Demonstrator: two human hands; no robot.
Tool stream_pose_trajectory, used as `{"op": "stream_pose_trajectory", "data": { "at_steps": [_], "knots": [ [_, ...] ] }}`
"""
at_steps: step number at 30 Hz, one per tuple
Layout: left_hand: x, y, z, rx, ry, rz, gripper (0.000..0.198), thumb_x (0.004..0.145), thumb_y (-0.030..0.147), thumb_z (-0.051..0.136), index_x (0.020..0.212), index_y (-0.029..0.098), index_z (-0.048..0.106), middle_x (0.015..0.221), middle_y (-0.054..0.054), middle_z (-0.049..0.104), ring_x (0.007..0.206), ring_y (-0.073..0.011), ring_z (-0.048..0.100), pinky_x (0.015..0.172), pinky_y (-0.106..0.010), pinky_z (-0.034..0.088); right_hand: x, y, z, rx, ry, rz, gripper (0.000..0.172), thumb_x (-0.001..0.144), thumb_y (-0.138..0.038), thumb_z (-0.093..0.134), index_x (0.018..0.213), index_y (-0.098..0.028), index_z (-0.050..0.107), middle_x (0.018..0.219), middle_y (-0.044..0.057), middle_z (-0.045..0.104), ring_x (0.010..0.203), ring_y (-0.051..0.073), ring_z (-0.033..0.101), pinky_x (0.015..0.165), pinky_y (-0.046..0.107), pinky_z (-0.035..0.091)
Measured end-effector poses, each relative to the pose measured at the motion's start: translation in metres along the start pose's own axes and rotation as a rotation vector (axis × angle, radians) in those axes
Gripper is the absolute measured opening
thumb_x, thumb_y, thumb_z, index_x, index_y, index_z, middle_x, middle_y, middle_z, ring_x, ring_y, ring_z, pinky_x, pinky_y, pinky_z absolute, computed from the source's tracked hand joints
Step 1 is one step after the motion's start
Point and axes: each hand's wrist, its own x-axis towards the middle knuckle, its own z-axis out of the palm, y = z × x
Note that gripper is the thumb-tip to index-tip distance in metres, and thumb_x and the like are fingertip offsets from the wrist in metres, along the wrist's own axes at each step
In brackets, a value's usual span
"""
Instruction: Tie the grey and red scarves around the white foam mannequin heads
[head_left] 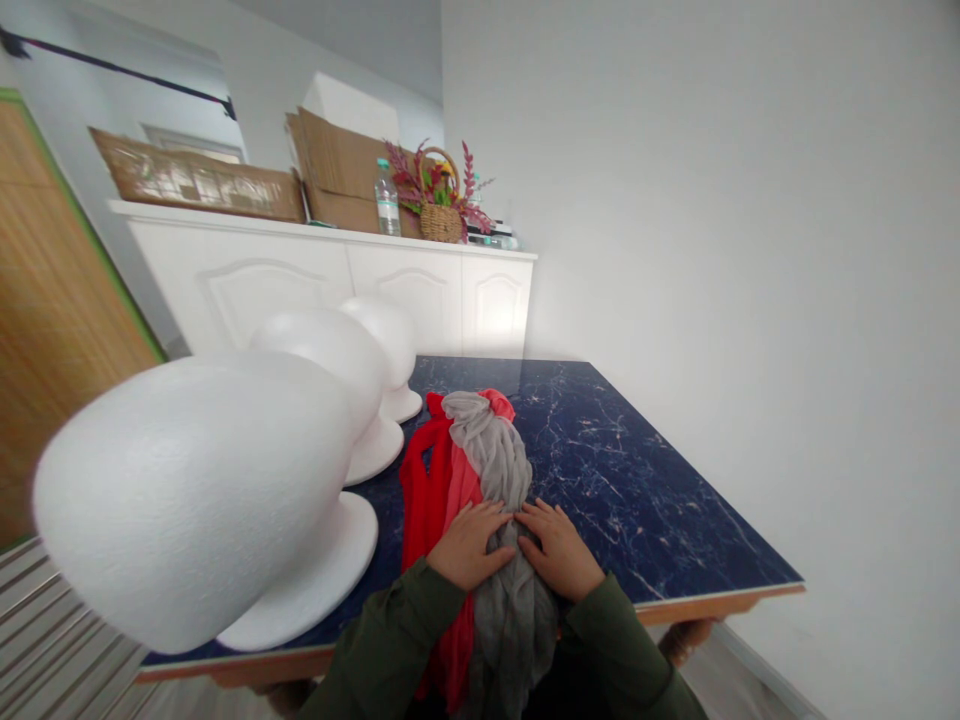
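A grey scarf [491, 455] runs lengthwise over the table and hangs past its near edge, bunched at the far end. Beneath and to the left of it lie a coral-pink scarf [463, 480] and a bright red scarf [426, 490]. My left hand [471, 545] rests on the grey scarf from the left, fingers stretched out and lying flat. From the right, my right hand [559, 552] touches the same scarf, also with its fingers extended. The fingertips of both hands nearly meet over the cloth.
Three white foam mannequin heads [202, 480] stand in a row on the left of the blue marble-patterned table [630, 490]. Behind is a white cabinet [285, 275] bearing cardboard boxes [337, 165], a water bottle [387, 200] and a flower basket [440, 222]. A wall [750, 250] rises at right.
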Motion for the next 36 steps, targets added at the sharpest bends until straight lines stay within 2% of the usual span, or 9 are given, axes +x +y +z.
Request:
{"op": "stream_pose_trajectory", "data": {
  "at_steps": [36],
  "knots": [
    [0.0003,-0.0002,0.0003,0.009,-0.004,-0.001,0.051,0.076,0.040,0.052,0.123,0.020,0.046,0.132,-0.008,0.042,0.123,-0.0233,0.035,0.105,-0.044,0.022,-0.0004,-0.0003,0.0000,-0.001,0.005,0.000,0.041,0.082,-0.032,0.042,0.121,-0.023,0.048,0.131,0.002,0.044,0.126,0.021,0.029,0.104,0.043,0.017]
  ]
}}
